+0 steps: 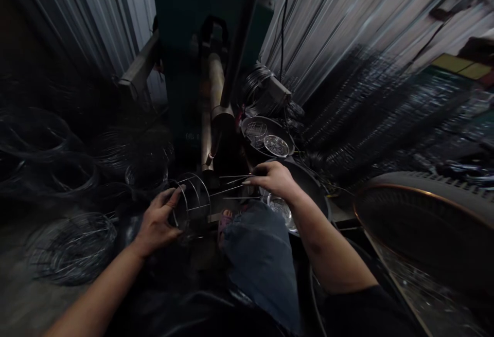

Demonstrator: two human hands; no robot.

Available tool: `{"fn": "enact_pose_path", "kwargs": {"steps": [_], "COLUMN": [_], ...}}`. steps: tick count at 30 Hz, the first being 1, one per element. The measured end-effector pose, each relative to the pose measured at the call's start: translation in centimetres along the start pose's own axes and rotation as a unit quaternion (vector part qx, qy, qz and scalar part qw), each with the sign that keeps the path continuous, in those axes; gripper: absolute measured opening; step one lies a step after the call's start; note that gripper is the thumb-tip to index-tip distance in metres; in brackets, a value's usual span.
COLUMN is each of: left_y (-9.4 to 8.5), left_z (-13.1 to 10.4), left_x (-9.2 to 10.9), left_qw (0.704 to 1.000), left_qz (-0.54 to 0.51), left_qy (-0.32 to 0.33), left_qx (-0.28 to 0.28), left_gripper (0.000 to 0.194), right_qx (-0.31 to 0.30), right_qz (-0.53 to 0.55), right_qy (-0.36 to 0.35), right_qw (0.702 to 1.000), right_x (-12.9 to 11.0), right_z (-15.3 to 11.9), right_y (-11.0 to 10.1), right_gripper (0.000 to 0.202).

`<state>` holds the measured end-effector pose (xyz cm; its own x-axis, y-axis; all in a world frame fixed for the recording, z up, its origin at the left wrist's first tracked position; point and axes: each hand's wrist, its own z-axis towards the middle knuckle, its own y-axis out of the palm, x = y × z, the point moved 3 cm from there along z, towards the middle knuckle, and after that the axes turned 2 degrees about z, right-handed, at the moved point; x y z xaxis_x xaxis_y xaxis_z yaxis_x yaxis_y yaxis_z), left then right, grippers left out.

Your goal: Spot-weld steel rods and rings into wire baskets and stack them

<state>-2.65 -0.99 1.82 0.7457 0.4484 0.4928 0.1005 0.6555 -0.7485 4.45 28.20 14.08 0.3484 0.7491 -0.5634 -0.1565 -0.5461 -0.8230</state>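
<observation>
My left hand point(161, 217) is closed on the near ring of a round wire frame point(198, 193), whose rings are joined by short cross wires. The frame lies on its side in the air, just left of the machine's copper-coloured tip point(210, 159). Between the thumb and fingers of my right hand point(270, 178) are several thin straight metal rods point(231, 188), pointing left toward the frame. Their ends come near the frame; I cannot tell if any touches it. Below my right hand a shiny round dish point(280, 208) sits in a dark pan.
A machine with a thick cylindrical arm point(216, 82) stands ahead. Behind my right hand, a bowl point(250, 146) holds wire pieces and a small dish point(276, 145). Wire frames point(73, 247) are heaped at left. A large round fan-like guard point(420, 213) stands at right.
</observation>
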Motion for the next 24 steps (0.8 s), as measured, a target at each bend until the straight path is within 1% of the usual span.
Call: {"fn": "enact_pose_path", "kwargs": {"steps": [1, 3, 5, 6, 7, 10, 12, 15, 19, 24], "left_y": [-0.1, 0.0, 0.2, 0.3, 0.4, 0.6, 0.6, 0.8, 1.2, 1.6], "left_z": [0.2, 0.8, 1.4, 1.7, 1.9, 2.5, 2.9, 3.5, 4.3, 4.9], "left_x": [0.3, 1.0, 1.3, 1.2, 1.0, 0.2, -0.3, -0.5, -0.4, -0.6], "left_qw": [0.999, 0.992, 0.987, 0.987, 0.990, 0.995, 0.995, 0.994, 0.992, 0.990], "left_qz": [-0.045, -0.121, -0.156, -0.150, -0.127, -0.031, -0.023, -0.068, -0.092, -0.101], "left_qy": [-0.008, -0.019, -0.019, -0.016, -0.007, 0.015, 0.003, -0.023, -0.015, 0.001], "left_qx": [0.008, 0.026, 0.042, 0.050, 0.061, 0.094, 0.098, 0.081, 0.090, 0.096], "left_gripper": [0.089, 0.087, 0.087, 0.088, 0.088, 0.089, 0.087, 0.083, 0.087, 0.088], "right_qx": [-0.008, -0.036, -0.049, -0.042, -0.028, 0.039, 0.062, 0.045, 0.012, 0.003], "right_qz": [0.074, 0.216, 0.300, 0.310, 0.304, 0.235, 0.220, 0.267, 0.350, 0.418], "right_qy": [0.007, 0.029, 0.044, 0.045, 0.042, 0.031, 0.037, 0.055, 0.058, 0.066], "right_qw": [0.997, 0.975, 0.952, 0.949, 0.951, 0.971, 0.973, 0.961, 0.935, 0.906], "right_x": [0.8, 2.3, 3.5, 4.0, 4.3, 4.9, 5.1, 5.2, 5.0, 4.8], "right_z": [0.5, 1.5, 2.3, 2.7, 2.9, 3.3, 3.6, 4.3, 5.3, 6.3], "right_y": [0.2, 0.9, 1.4, 1.5, 1.4, 0.2, -0.4, -0.1, 1.4, 2.3], "right_gripper": [0.036, 0.038, 0.038, 0.037, 0.036, 0.032, 0.031, 0.033, 0.032, 0.032]}}
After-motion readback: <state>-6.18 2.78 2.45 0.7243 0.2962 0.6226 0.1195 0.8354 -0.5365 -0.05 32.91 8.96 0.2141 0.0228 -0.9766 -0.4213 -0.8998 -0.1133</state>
